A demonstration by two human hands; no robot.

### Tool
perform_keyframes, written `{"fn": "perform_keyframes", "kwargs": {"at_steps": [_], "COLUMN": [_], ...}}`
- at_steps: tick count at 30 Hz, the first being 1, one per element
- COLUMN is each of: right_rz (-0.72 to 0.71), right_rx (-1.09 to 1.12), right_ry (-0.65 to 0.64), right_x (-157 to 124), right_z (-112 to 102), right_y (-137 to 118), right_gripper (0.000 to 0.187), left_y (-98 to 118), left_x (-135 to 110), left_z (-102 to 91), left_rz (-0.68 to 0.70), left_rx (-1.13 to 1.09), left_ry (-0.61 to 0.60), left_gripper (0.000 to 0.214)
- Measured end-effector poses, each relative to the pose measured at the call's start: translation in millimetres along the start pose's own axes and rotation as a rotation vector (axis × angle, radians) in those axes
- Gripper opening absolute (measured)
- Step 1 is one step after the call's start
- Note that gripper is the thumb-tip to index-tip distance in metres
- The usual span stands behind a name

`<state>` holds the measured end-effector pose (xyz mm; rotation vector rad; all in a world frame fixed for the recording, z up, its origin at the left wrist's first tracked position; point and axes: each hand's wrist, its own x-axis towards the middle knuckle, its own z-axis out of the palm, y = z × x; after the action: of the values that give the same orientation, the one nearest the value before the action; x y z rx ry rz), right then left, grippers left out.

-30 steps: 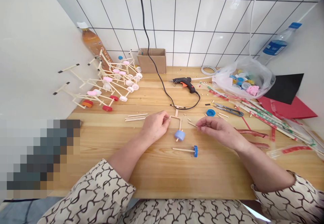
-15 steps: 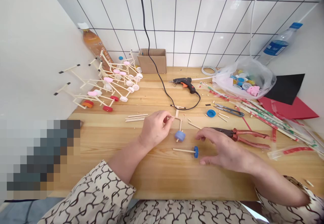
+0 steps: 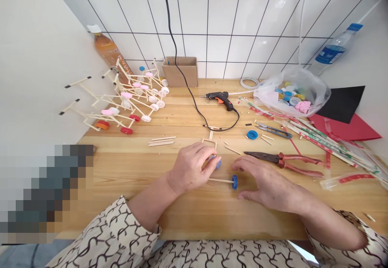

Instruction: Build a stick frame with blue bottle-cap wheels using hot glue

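Note:
My left hand [image 3: 194, 166] has its thumb and fingers closed at a light-blue bottle cap [image 3: 217, 163], covering much of it. This cap sits at the near end of a small frame of thin wooden sticks [image 3: 211, 135], which lies flat on the table. Just below the fingers, a dark-blue bottle cap [image 3: 234, 182] stands on edge with a thin stick [image 3: 220, 180] stuck in it; the stick's left end is hidden behind my left hand. To the right of that cap, my right hand [image 3: 266, 183] hovers open with its fingers curved and nothing between them.
Finished-looking stick-and-cap models [image 3: 121, 98] crowd the left back. A hot glue gun [image 3: 220, 98] with its black cord lies beyond the frame. Red-handled pliers [image 3: 281, 161], snips [image 3: 274, 130], loose sticks [image 3: 162, 140] and a bag of caps [image 3: 291, 94] lie around.
My left hand has moved nearer and slightly right, from the stick frame's left side to the light-blue cap. My right hand stays almost still. The view has shifted slightly.

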<state>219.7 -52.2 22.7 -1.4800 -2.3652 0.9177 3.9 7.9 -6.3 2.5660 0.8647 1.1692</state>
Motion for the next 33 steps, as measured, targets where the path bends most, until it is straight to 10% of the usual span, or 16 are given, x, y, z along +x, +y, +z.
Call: {"fn": "perform_keyframes", "kwargs": {"at_steps": [33], "right_rz": [-0.02], "right_rx": [-0.032], "right_ry": [-0.007], "right_x": [5.3], "right_z": [8.4], "right_y": [-3.2], "right_gripper": [0.021], "left_y": [2.7], "left_x": [-2.8], "left_z": [3.6], "left_rz": [-0.022], "left_rx": [-0.011], "left_ry": [-0.053], "left_gripper": [0.006]}}
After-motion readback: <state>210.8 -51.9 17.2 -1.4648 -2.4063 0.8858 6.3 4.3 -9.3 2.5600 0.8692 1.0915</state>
